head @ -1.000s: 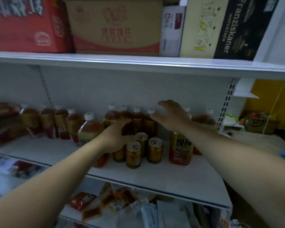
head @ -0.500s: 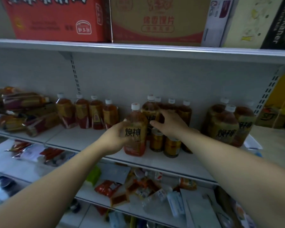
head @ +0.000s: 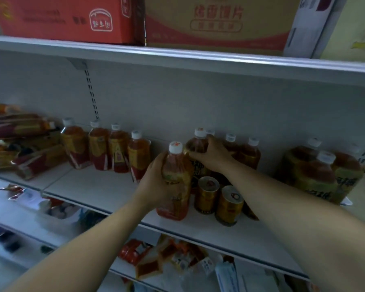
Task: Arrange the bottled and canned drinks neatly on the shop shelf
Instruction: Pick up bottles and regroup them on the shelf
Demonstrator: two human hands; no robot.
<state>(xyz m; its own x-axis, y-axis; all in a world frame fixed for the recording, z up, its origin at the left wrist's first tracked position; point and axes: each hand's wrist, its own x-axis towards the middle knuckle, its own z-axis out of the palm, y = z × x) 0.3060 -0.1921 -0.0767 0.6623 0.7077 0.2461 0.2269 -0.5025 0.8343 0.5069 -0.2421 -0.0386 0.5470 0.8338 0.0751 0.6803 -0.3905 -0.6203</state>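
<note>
Dim shop: a white metal shelf [head: 93,186] of drinks under red and tan cartons [head: 61,17].

Near the shelf's front edge, the left hand [head: 154,182] wraps a white-capped amber tea bottle [head: 175,186], upright with a yellow-red label. Just behind it, the right hand [head: 211,157] curls over a second bottle [head: 196,144]. Two gold cans [head: 207,194] stand right of the front bottle; four more bottles [head: 105,148] line up to the left.

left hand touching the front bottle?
Touching. Head view: the left hand wraps the front bottle, with the fingers curled against its side and no gap.
</note>
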